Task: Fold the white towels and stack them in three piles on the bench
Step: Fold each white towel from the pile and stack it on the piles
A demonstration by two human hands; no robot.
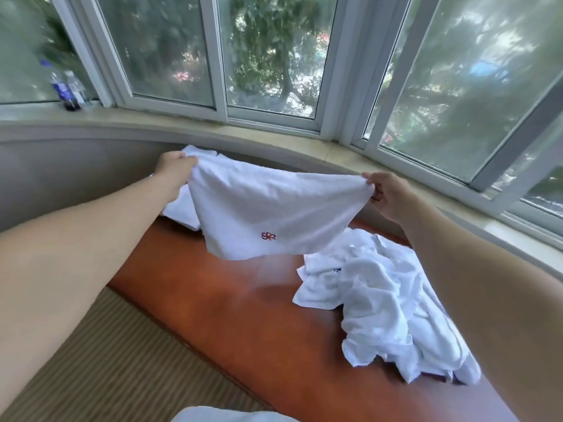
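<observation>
Above the bench, one towel hangs spread between two hands held well apart: the left hand pinches one top corner, the right hand the other. I'd say this is the start of a fold; next the corners must meet, or the cloth be laid flat. One loose heap waits on the right, too tangled to count. Behind the left hand lies white cloth, perhaps one pile. Two bottles stand on the sill.
</observation>
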